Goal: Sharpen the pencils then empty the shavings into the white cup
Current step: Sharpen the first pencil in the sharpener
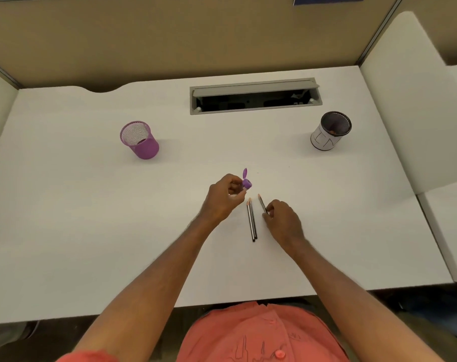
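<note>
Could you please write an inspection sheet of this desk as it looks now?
Surface: white desk, with an open grey hatch at the back.
Job's things: purple sharpener with lid flipped open; two pencils lying side by side; third pencil; white cup at back right.
Clutter: purple mesh cup at back left.
Hands: left hand holds the sharpener above the desk; right hand pinches the third pencil.
Cables: nothing seen.
Surroundings: tan partition wall behind; white side panel at right.
</note>
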{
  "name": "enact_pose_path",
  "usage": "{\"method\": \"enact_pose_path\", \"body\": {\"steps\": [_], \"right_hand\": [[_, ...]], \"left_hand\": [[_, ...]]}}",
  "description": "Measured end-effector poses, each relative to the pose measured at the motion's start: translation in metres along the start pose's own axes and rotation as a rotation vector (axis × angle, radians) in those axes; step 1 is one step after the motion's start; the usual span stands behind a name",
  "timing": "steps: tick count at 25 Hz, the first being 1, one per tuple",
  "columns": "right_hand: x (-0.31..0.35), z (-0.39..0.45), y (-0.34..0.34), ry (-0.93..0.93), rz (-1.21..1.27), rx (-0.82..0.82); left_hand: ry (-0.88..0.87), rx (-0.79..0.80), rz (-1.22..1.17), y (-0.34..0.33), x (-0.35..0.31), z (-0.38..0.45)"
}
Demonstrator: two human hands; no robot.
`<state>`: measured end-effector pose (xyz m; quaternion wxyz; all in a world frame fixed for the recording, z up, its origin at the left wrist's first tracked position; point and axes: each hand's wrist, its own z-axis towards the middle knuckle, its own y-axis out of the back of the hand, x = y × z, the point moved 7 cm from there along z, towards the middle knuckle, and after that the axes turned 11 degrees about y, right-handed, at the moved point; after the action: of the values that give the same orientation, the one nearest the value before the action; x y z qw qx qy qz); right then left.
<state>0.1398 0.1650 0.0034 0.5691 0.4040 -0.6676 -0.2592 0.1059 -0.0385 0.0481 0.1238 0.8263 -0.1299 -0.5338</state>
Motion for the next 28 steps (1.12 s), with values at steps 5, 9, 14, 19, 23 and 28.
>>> {"method": "enact_pose_path", "body": {"steps": [5,9,14,19,23,28], "right_hand": [[0.006,0.001,0.019,-0.070,0.117,-0.070],[0.035,-0.004,0.064,0.068,0.239,-0.296],[0.066,-0.007,0.091,0.253,0.064,-0.314],[0.069,-0.006,0.095,0.300,-0.019,-0.274],[0.070,-0.007,0.093,0.348,-0.057,-0.242],[0.074,-0.008,0.102,0.394,-0.254,-0.300]], "left_hand": [[-0.040,0.036,0.050,0.000,-0.004,0.000],[-0.062,0.037,0.056,0.004,-0.009,0.005],[-0.137,0.049,0.111,0.002,-0.020,0.008],[-0.251,0.088,0.259,-0.004,-0.032,0.001],[-0.289,0.100,0.362,-0.007,-0.034,0.001],[-0.363,0.109,0.397,-0.009,-0.041,0.000]]}}
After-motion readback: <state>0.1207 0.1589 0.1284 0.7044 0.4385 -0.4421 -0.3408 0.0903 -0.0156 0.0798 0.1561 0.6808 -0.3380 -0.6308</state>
